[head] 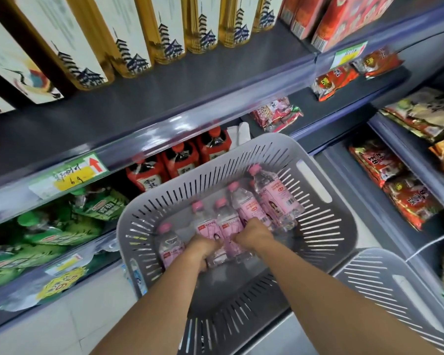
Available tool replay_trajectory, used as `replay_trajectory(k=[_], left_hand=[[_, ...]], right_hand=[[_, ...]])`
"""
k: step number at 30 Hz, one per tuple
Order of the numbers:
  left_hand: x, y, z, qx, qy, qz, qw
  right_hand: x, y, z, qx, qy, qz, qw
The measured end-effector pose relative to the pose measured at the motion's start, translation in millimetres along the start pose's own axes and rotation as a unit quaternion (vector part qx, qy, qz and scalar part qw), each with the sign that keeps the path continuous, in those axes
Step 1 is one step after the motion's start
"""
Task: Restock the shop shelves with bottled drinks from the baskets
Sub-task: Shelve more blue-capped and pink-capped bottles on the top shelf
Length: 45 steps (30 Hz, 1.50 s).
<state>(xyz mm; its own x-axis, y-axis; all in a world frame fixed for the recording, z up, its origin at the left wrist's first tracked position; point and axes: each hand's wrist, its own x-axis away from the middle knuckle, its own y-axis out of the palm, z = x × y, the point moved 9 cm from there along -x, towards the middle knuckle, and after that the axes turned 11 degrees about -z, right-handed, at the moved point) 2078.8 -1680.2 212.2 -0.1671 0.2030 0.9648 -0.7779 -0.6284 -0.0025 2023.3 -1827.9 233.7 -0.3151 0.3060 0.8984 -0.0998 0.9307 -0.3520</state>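
1. item: pink-capped bottles [280, 198], clear with pink labels. location: lying side by side on the floor of the grey basket [267, 139], caps pointing toward the shelves, none on a shelf yet.
2. left grip [203, 249]: clenched round the lower end of a bottle in the middle of the row. my fingers hide exactly which one.
3. right grip [254, 233]: likewise clenched on the lower end of a neighbouring bottle, just beside the left.
4. step in hand, as i judge it: lifting one bottle per grip out of the basket.
5. method: i close round the body, not the cap, and lift straight up so the neighbours do not roll. the labels look slick, so i squeeze firmly.
6. clearance: the basket's far rim sits close under the shelf edge [164, 129], so i raise the bottles over the rim before swinging them outward.
7. destination: unclear. the red-labelled bottles [180, 160] fill the slot behind the basket and green packets [49, 239] lie to the left, so i look for a free gap first.
8. also present: a second basket [395, 285] at my right.
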Motion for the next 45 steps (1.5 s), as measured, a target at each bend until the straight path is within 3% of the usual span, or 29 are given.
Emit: replay_trajectory(k=[6,11,16,23,32,45], left_hand=[[10,-12,6,-0.022,-0.002,0.011,1.0],[32,-12,5,0.0,0.02,-0.013,1.0],[71,-12,22,0.008,0.096,-0.053,0.994],[142,-20,33,0.022,0.219,-0.058,0.974],[258,-71,10,-0.009,0.345,0.017,0.938],[430,-163,-101,0.041,0.46,0.1,0.881]], right_hand=[[3,12,-5,0.023,-0.009,-0.053,0.998],[14,12,1,-0.129,-0.017,-0.106,0.986],[40,1,-1,-0.243,-0.055,-0.124,0.961],[89,-14,-17,-0.294,-0.151,-0.077,0.941],[203,-3,-58,-0.306,-0.266,0.003,0.914],[397,97,-133,-0.263,-0.443,0.025,0.857]])
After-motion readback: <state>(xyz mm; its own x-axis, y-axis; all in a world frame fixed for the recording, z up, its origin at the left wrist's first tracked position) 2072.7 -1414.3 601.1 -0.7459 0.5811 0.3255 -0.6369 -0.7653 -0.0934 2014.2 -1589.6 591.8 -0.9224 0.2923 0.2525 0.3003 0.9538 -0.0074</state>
